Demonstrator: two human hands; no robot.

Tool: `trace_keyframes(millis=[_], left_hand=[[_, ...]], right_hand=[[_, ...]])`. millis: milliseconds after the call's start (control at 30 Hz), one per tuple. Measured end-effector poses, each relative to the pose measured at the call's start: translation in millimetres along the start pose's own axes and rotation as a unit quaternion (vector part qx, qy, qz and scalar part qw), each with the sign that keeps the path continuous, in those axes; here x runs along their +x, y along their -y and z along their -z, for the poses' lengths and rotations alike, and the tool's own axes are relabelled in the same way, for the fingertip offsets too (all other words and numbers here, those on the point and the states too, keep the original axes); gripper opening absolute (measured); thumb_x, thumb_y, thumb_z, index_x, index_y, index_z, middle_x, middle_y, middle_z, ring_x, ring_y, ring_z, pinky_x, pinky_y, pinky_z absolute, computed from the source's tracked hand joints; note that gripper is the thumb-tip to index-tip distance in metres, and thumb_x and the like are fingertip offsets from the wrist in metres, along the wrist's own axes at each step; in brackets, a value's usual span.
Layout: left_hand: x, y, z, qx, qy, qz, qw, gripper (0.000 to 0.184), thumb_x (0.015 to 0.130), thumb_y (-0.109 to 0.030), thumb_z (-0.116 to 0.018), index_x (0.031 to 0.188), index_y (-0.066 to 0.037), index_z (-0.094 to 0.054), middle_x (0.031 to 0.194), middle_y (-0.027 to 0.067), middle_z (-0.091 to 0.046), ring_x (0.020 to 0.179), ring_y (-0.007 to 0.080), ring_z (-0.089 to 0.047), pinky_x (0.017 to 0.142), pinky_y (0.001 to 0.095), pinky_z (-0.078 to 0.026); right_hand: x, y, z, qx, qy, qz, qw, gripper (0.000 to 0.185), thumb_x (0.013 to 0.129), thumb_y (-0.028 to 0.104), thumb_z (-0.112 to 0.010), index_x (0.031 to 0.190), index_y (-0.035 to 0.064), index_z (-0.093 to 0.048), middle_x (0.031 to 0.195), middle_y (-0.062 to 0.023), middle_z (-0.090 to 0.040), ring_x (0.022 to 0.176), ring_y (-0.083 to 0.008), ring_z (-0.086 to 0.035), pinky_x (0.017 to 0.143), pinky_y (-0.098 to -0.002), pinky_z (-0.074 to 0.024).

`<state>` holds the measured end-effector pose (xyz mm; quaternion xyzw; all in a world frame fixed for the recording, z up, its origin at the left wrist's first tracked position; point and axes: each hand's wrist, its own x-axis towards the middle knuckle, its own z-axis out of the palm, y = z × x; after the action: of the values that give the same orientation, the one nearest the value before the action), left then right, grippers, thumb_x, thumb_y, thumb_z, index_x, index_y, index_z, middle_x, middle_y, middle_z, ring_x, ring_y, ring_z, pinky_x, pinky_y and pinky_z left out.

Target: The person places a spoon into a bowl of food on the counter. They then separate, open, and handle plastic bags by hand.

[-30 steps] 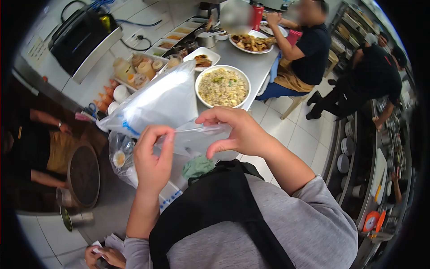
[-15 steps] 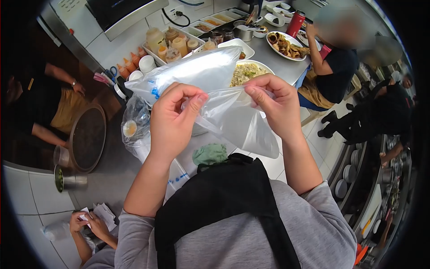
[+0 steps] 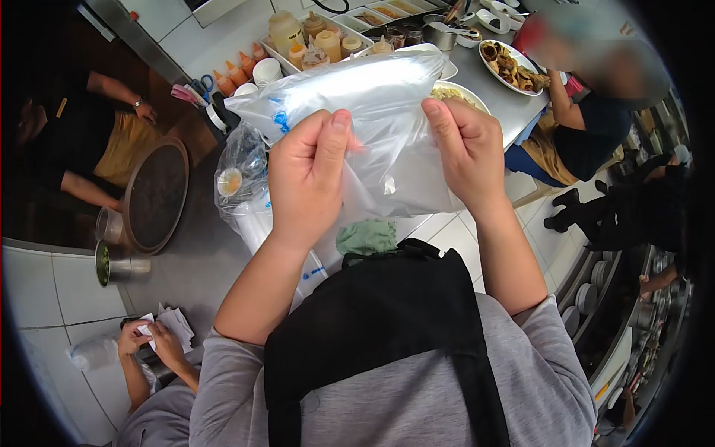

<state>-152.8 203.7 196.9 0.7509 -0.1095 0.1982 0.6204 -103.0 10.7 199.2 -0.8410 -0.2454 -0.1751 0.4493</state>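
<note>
A clear plastic bag (image 3: 391, 167) stretches in front of my chest between my two fists. My left hand (image 3: 307, 182) grips its left side, thumb up and fingers curled in. On the opposite side my right hand (image 3: 471, 156) is closed on the plastic in the same way. Right behind it lies more clear plastic with blue print (image 3: 335, 89); where one sheet ends and the other begins is hard to tell. Past my right thumb, a white dish of pale food (image 3: 458, 93) is partly hidden. A crumpled green cloth (image 3: 366, 237) lies below the bag.
Sauce bottles (image 3: 313, 37) fill a tray at the back. A plate of cooked food (image 3: 514, 68) stands at the right, beside a seated person (image 3: 588, 127). At the left are a round dark tray (image 3: 156, 195) and another person's hands (image 3: 153, 335) holding white paper.
Both my hands have gone from fingertip pinches to closed fists on the bag, which is now pulled wider between them. The camera view has shifted slightly.
</note>
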Motion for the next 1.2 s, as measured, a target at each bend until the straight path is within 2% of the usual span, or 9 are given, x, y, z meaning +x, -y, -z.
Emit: trace_keyframes(millis=[233,333,400,533,700,767,900,1067,1200], left_hand=[[-3.6,-0.5,-10.0,-0.015,0.093,0.023,0.995,0.007,0.087,-0.01,-0.064,0.089,-0.004,-0.064,0.086,0.0023,-0.06,0.072,0.006,-0.048,0.063,0.0211,-0.04],[0.6,9.6,0.4,0.006,0.12,0.095,0.988,0.014,0.082,-0.004,-0.067,0.096,-0.007,-0.064,0.085,0.0026,-0.059,0.08,0.0085,-0.052,0.069,0.0216,-0.042],[1.6,11.1,-2.8,0.028,0.037,-0.152,0.987,0.011,0.087,-0.006,-0.061,0.097,-0.004,-0.061,0.082,0.0021,-0.057,0.073,0.0104,-0.053,0.068,0.0231,-0.043],[0.5,3.6,-4.4,-0.305,-0.03,-0.013,0.952,0.013,0.096,-0.014,-0.044,0.094,-0.003,-0.051,0.071,0.0004,-0.049,0.062,0.0088,-0.047,0.062,0.0242,-0.041],[-9.2,1.4,-8.0,-0.289,0.07,0.064,0.953,0.014,0.096,-0.02,-0.048,0.09,-0.007,-0.046,0.06,-0.0037,-0.042,0.052,0.0025,-0.04,0.047,0.0188,-0.03],[-12.4,-13.3,-9.2,-0.003,0.277,0.058,0.959,0.019,0.086,-0.015,-0.065,0.097,-0.008,-0.051,0.061,-0.0056,-0.042,0.053,0.0019,-0.035,0.049,0.0182,-0.029],[-8.2,-9.2,-3.1,0.035,0.231,0.086,0.969,0.024,0.082,-0.007,-0.066,0.103,-0.008,-0.055,0.071,-0.0071,-0.049,0.06,0.002,-0.04,0.054,0.0178,-0.033],[-1.1,5.1,3.9,-0.157,-0.01,0.087,0.984,0.019,0.092,-0.01,-0.048,0.11,-0.006,-0.051,0.083,-0.0016,-0.053,0.071,0.0039,-0.048,0.06,0.0184,-0.038],[-9.6,3.5,8.7,-0.334,-0.051,0.107,0.935,0.021,0.096,-0.014,-0.041,0.112,-0.003,-0.049,0.09,0.0008,-0.055,0.073,0.0072,-0.051,0.065,0.0215,-0.043]], right_hand=[[6.3,-2.0,-21.9,0.322,-0.11,-0.03,0.94,0.033,0.092,0.023,-0.058,0.068,0.0019,-0.052,0.06,0.0001,-0.051,0.054,-0.0103,-0.05,0.054,-0.0256,-0.0426],[-0.4,-8.7,-1.9,0.541,0.184,-0.114,0.812,0.02,0.089,0.025,-0.062,0.095,0.0073,-0.055,0.069,0.0025,-0.051,0.067,-0.003,-0.049,0.061,-0.0179,-0.0404],[-0.4,-7.6,-3.4,0.503,0.212,-0.071,0.835,0.024,0.086,0.024,-0.066,0.097,0.0078,-0.053,0.075,0.0025,-0.051,0.071,-0.0036,-0.048,0.063,-0.0186,-0.04],[-3.9,3.8,11.1,0.239,0.338,0.056,0.908,0.037,0.075,0.01,-0.074,0.102,0.007,-0.049,0.088,0.0032,-0.052,0.078,-0.0105,-0.05,0.069,-0.0248,-0.0432],[2.6,-4.0,13.5,0.289,0.04,0.035,0.956,0.023,0.083,0.004,-0.063,0.1,0.0051,-0.049,0.086,0.0018,-0.055,0.075,-0.0074,-0.053,0.068,-0.0225,-0.044],[8.3,-5.6,19.5,0.365,-0.087,-0.001,0.927,0.017,0.085,0.002,-0.06,0.099,0.0047,-0.049,0.085,0.001,-0.056,0.074,-0.0063,-0.053,0.067,-0.0215,-0.0441],[8.0,-9.2,29.5,0.409,-0.181,-0.046,0.893,0.008,0.089,0.002,-0.054,0.096,0.0047,-0.052,0.085,0.0009,-0.057,0.071,-0.0037,-0.053,0.064,-0.0202,-0.0446],[-19.1,6.6,57.3,0.411,0.307,-0.178,0.839,0.031,0.09,0.014,-0.059,0.119,0.0039,-0.054,0.103,-0.0028,-0.062,0.083,-0.007,-0.056,0.075,-0.0218,-0.0467],[-24.8,2.3,52.3,0.266,0.428,-0.058,0.862,0.037,0.081,0.015,-0.071,0.114,0.0048,-0.06,0.101,-0.0031,-0.065,0.088,-0.0079,-0.057,0.079,-0.0253,-0.0466]])
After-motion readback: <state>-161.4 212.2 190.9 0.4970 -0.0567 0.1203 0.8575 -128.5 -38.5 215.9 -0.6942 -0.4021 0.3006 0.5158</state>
